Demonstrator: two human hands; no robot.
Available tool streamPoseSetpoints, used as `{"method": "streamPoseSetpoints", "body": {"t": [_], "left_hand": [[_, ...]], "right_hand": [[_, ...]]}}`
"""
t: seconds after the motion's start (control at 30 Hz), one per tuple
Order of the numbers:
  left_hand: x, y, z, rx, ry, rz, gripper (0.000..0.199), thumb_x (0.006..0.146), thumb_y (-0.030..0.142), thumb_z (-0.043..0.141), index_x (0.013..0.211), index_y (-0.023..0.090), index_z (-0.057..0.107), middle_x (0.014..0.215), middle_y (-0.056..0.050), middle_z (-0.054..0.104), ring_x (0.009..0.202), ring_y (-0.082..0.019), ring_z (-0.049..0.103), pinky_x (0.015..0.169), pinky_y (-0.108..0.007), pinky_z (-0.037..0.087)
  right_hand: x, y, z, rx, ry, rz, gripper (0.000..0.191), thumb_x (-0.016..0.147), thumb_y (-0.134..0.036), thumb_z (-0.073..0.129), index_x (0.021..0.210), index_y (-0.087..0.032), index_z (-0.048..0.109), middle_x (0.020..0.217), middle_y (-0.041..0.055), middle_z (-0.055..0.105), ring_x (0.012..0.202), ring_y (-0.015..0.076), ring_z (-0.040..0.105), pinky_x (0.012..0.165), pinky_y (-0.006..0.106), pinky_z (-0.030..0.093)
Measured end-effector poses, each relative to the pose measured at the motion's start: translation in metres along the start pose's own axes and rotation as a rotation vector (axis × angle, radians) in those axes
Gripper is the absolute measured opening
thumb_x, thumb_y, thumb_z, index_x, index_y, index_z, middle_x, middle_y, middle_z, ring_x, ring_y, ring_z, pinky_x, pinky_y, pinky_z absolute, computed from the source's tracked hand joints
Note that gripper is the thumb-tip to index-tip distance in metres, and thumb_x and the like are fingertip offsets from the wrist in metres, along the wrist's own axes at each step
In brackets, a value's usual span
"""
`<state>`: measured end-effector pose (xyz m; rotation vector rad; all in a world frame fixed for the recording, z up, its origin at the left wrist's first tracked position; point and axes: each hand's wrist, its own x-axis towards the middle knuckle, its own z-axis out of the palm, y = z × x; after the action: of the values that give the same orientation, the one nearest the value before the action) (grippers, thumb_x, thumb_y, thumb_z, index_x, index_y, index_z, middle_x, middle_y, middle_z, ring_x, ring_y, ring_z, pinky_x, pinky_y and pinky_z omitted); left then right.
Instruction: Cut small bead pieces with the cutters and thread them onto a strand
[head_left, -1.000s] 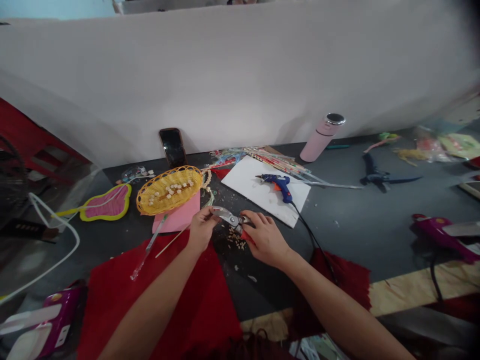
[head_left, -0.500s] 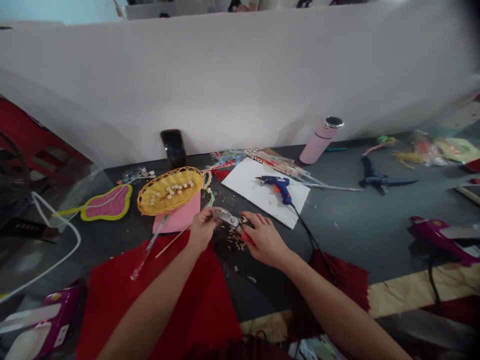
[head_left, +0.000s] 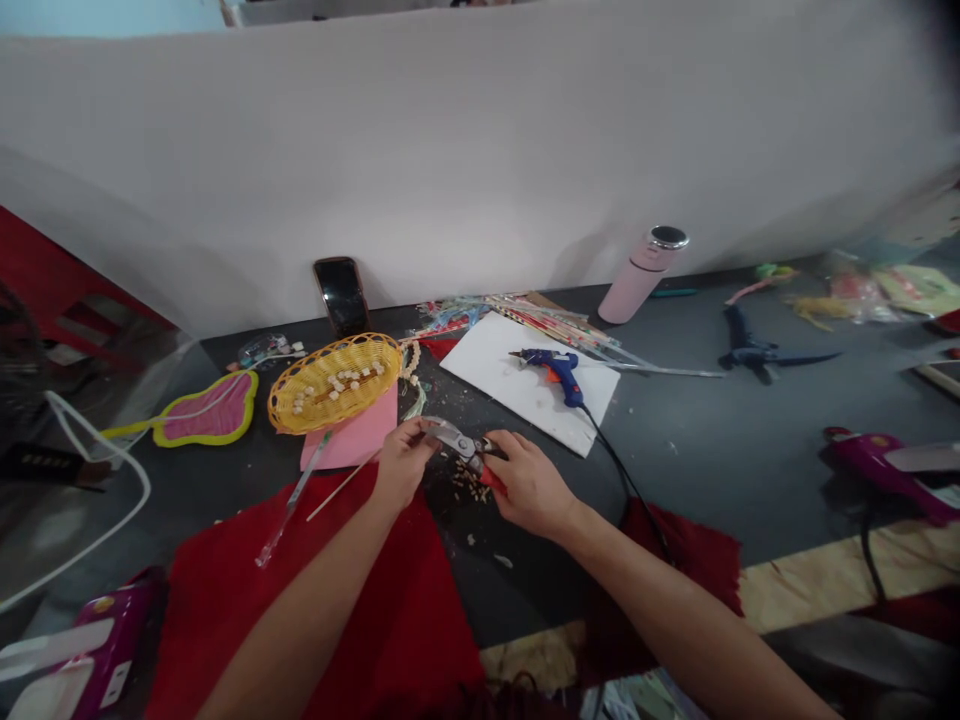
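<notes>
My right hand is wrapped round the red handles of metal pruning shears, whose blades point up and left. At the blades, my left hand is pinched; what is between its fingertips is too small to make out. A thin wooden stick slants down and left from beside my left hand. Small pale cut pieces lie scattered on the dark table below the shears. Beyond my left hand sits a yellow woven basket with several pale pieces in it.
A blue glue gun lies on a white board, its cable running toward the front. Behind are striped strips, a pink bottle and a phone. Red cloth covers the front left.
The shears' handles look closer together in my right hand. The view has shifted slightly; my left hand stays by the blades.
</notes>
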<state>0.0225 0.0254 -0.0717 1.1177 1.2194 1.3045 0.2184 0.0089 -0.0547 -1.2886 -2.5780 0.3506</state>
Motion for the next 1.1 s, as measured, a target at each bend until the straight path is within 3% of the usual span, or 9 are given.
{"method": "streamPoseSetpoints", "body": {"t": [0.3,0.57,1.1], "left_hand": [[0.001,-0.003,0.001,0.024,0.022,0.003,0.009,0.07,0.017,0.061,0.078,0.016,0.066,0.067,0.001,0.061,0.064,-0.012,0.053,0.063,-0.022,0.039],[0.003,-0.005,0.0,-0.048,-0.001,-0.039,0.007,0.065,0.011,0.059,0.069,0.016,0.063,0.066,0.002,0.06,0.062,-0.011,0.052,0.061,-0.021,0.038],[0.003,-0.007,-0.002,0.026,0.001,-0.05,0.007,0.067,0.014,0.06,0.07,0.016,0.066,0.064,0.002,0.062,0.061,-0.012,0.053,0.061,-0.022,0.038]], "right_hand": [[0.0,-0.002,0.0,-0.046,0.015,0.052,0.02,0.081,-0.021,0.05,0.098,-0.021,0.061,0.124,0.009,0.045,0.104,0.0254,0.043,0.083,0.037,0.038],[0.0,0.002,-0.009,-0.06,0.008,0.01,0.022,0.08,-0.02,0.05,0.1,-0.022,0.06,0.135,0.0073,0.039,0.111,0.0271,0.039,0.088,0.041,0.033],[0.001,0.001,-0.003,-0.043,-0.036,0.02,0.02,0.079,-0.021,0.051,0.095,-0.021,0.063,0.122,0.0088,0.048,0.102,0.0248,0.045,0.082,0.037,0.038]]}}
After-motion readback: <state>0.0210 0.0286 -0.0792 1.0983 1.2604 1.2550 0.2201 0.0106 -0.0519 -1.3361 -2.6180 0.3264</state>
